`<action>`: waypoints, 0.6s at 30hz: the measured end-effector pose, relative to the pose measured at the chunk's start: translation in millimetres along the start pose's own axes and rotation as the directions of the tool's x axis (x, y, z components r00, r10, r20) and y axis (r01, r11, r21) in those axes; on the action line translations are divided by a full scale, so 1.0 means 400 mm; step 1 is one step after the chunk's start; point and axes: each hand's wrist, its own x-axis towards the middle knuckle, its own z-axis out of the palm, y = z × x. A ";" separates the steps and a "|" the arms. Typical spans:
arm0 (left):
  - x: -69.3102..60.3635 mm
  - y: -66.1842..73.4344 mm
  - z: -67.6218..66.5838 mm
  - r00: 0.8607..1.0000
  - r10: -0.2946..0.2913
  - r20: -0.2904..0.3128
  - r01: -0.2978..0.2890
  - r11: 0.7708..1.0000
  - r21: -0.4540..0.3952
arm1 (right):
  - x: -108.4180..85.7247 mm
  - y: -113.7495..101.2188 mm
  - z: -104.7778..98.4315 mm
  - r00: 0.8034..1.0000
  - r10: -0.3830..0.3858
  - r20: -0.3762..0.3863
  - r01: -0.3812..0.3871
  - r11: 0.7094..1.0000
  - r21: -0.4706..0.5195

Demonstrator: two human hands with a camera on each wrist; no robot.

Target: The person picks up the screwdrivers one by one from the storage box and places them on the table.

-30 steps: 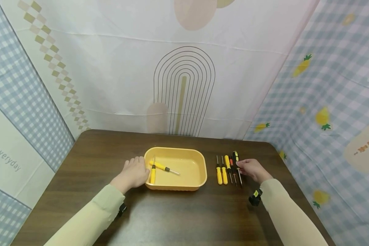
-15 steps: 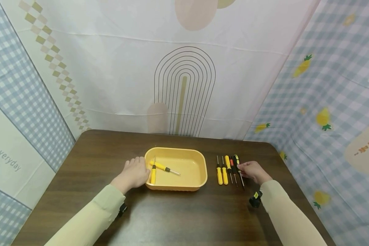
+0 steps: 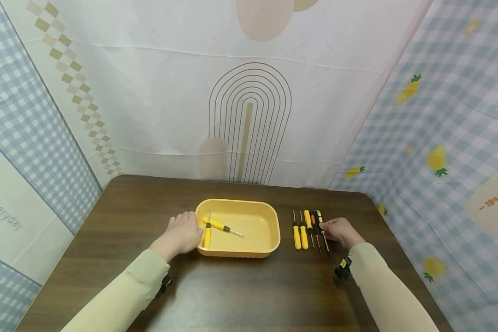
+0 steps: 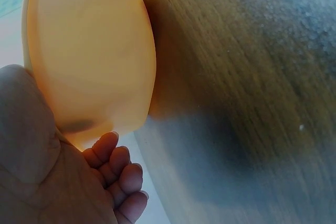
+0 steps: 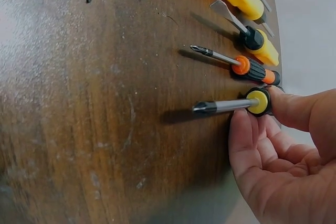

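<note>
My left hand (image 3: 181,233) grips the left end of a yellow plastic bin (image 3: 255,226); in the left wrist view the thumb and curled fingers are at the end of the bin's wall (image 4: 94,51). Two yellow-handled screwdrivers lie crossed inside it, one lengthwise (image 3: 207,237) and one slanted (image 3: 214,224). On the right, my right hand (image 3: 343,231) pinches a black-and-yellow Phillips screwdriver (image 5: 228,105) between thumb and fingers, its tip towards me. That screwdriver is the rightmost of a row. Beside it lies an orange-and-black screwdriver (image 5: 215,55), not touched by the hand.
Left of the orange one in the row are a yellow screwdriver (image 3: 307,216) with its handle away from me and two (image 3: 296,237) with handles towards me. All lie on a brown wooden table (image 3: 249,295). Patterned cloth (image 3: 170,115) hangs behind and at both sides.
Over the first half second my right hand shifted the black-and-yellow screwdriver slightly right and towards me. Since then it has barely moved. The left hand and bin have stayed put.
</note>
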 end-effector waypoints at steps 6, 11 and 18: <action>-0.001 0.000 0.000 1.000 -0.003 0.008 0.003 1.000 0.000 | -0.001 0.000 0.001 1.000 0.001 0.001 -0.001 1.000 -0.011; 0.000 0.001 0.000 1.000 -0.005 0.008 0.005 1.000 0.000 | 0.003 0.005 -0.002 1.000 -0.006 0.002 0.006 1.000 -0.028; -0.002 0.002 -0.004 1.000 -0.006 0.009 0.006 1.000 -0.003 | -0.002 0.000 -0.002 1.000 0.000 -0.019 0.000 0.999 -0.034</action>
